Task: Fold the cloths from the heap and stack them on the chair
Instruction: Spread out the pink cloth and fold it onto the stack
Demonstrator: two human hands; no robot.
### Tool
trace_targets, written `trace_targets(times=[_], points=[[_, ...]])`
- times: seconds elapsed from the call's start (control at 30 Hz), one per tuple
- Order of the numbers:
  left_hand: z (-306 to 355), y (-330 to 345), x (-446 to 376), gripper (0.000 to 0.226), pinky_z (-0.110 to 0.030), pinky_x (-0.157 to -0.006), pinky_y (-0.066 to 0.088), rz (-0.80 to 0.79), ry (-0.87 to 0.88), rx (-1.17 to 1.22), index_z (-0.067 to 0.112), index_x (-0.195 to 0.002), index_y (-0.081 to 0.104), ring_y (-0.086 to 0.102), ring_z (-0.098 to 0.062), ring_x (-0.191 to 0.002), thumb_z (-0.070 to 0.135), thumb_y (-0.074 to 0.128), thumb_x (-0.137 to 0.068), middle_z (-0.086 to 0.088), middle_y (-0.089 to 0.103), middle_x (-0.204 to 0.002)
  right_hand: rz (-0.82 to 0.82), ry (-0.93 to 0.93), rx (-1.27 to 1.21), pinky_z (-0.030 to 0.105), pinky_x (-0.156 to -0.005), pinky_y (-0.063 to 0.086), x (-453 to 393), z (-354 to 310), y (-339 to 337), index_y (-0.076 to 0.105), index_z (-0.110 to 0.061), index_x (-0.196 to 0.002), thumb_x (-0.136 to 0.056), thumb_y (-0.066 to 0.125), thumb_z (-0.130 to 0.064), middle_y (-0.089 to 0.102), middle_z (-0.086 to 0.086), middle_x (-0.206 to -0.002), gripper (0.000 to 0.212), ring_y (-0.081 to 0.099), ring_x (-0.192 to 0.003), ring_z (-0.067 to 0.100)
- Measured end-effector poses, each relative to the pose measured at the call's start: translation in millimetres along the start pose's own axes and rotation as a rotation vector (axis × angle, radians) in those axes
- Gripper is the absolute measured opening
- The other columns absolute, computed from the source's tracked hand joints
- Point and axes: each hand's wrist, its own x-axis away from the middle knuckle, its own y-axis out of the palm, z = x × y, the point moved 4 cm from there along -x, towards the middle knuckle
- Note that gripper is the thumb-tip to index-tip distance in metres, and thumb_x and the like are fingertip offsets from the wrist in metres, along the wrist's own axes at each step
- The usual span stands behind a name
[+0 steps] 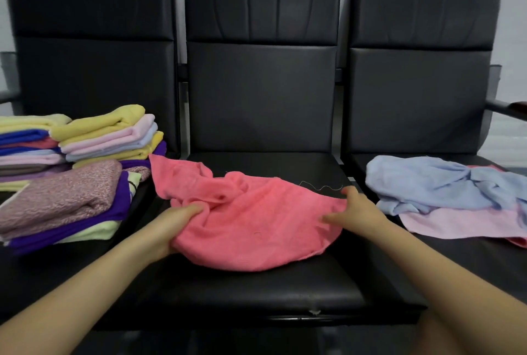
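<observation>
A coral-pink cloth (251, 220) lies rumpled on the seat of the middle black chair (256, 292). My left hand (174, 226) grips its bunched left edge. My right hand (353, 209) pinches its right edge, where a loose thread trails off. On the left chair sit stacks of folded cloths (105, 138), yellow, pink, pale blue and purple, with a mottled mauve one (60, 197) on top of the nearest stack. The right chair holds the unfolded heap: a light blue cloth (439, 183) over a pale pink one (462, 223).
Three black padded chairs stand side by side with tall backrests (261, 69). A dark armrest (507, 108) juts out at the far right. The coral cloth's upper left corner reaches the folded stacks on the left seat.
</observation>
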Motion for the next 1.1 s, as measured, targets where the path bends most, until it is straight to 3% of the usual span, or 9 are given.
trace_targets(times=[0.13, 0.33, 0.4, 0.53, 0.6, 0.77, 0.9, 1.0, 1.1], points=[[-3, -16, 0, 0.015, -0.037, -0.077, 0.053, 0.076, 0.03, -0.272, 0.015, -0.098, 0.063, 0.063, -0.028, -0.097, 0.029, 0.057, -0.095, -0.014, 0.065, -0.113, 0.092, -0.172, -0.037, 0.039, -0.108, 0.036, -22, -21, 12, 0.039, -0.018, -0.144, -0.085, 0.065, -0.049, 0.043, 0.008, -0.142, 0.072, 0.038, -0.134, 0.025], [7, -16, -2, 0.038, -0.037, -0.091, 0.049, 0.012, 0.14, -0.275, 0.022, -0.107, 0.066, 0.061, -0.019, -0.106, 0.052, 0.066, -0.084, 0.0, 0.064, -0.117, -0.219, -0.412, 0.173, 0.039, -0.118, 0.018, -24, -65, 55, 0.028, -0.028, -0.152, -0.085, 0.064, -0.053, 0.024, 0.006, -0.157, 0.079, 0.016, -0.146, 0.024], [12, -10, -7, 0.035, -0.033, -0.085, 0.049, 0.015, 0.165, -0.255, 0.023, -0.096, 0.068, 0.061, -0.016, -0.1, 0.054, 0.068, -0.08, 0.002, 0.065, -0.11, -0.228, -0.472, 0.233, 0.037, -0.114, 0.024, -20, -74, 59, 0.035, -0.029, -0.149, -0.084, 0.064, -0.055, 0.037, 0.005, -0.146, 0.075, 0.028, -0.137, 0.025], [19, 4, -21, 0.079, -0.041, -0.098, 0.049, 0.061, 0.222, -0.32, 0.014, -0.116, 0.067, 0.061, -0.02, -0.107, 0.069, 0.073, -0.06, -0.001, 0.064, -0.12, -0.16, -0.495, 0.209, 0.03, -0.093, 0.042, -13, -68, 53, 0.062, -0.022, -0.118, -0.087, 0.066, -0.039, 0.056, 0.002, -0.11, 0.035, 0.051, -0.105, 0.02], [22, 12, -25, 0.064, -0.042, -0.097, 0.049, 0.09, 0.247, -0.445, 0.014, -0.116, 0.066, 0.06, -0.021, -0.107, 0.059, 0.073, -0.072, 0.0, 0.063, -0.118, -0.13, -0.499, 0.224, 0.029, -0.078, 0.042, -10, -59, 48, 0.064, -0.018, -0.092, -0.089, 0.064, -0.031, 0.062, 0.001, -0.093, 0.013, 0.056, -0.091, 0.021], [30, 45, -35, 0.026, -0.042, -0.091, 0.05, 0.021, 0.439, -0.636, 0.01, -0.101, 0.072, 0.064, -0.022, -0.098, 0.032, 0.067, -0.088, -0.007, 0.071, -0.103, -0.321, -0.331, 0.179, 0.025, -0.057, 0.04, 12, -36, 27, 0.059, -0.017, -0.066, -0.085, 0.068, -0.036, 0.05, -0.004, -0.063, 0.028, 0.05, -0.064, 0.014], [32, 72, -22, 0.021, -0.038, -0.093, 0.046, -0.154, 0.376, -0.355, 0.007, -0.095, 0.073, 0.061, -0.02, -0.096, 0.017, 0.055, -0.094, -0.01, 0.072, -0.101, -0.517, -0.24, 0.035, 0.017, -0.044, 0.038, 35, -25, 14, 0.062, -0.017, -0.065, -0.084, 0.069, -0.045, 0.052, -0.001, -0.057, 0.035, 0.046, -0.045, 0.008], [34, 83, -11, 0.027, -0.034, -0.081, 0.05, -0.257, 0.268, 0.023, 0.016, -0.088, 0.07, 0.064, -0.018, -0.091, 0.014, 0.044, -0.095, 0.0, 0.074, -0.086, -0.284, -0.28, -0.074, 0.013, -0.053, 0.041, 16, -33, 10, 0.065, -0.019, -0.067, -0.091, 0.062, -0.038, 0.061, -0.007, -0.061, 0.031, 0.053, -0.055, 0.005], [34, 69, -11, 0.026, -0.028, -0.056, 0.042, -0.198, 0.192, 0.153, 0.017, -0.074, 0.057, 0.053, -0.015, -0.062, 0.01, 0.037, -0.09, 0.002, 0.059, -0.061, -0.021, -0.223, -0.203, 0.025, -0.065, 0.042, -14, -44, 12, 0.061, -0.018, -0.076, -0.094, 0.056, -0.038, 0.06, -0.006, -0.071, 0.026, 0.056, -0.071, 0.012]])
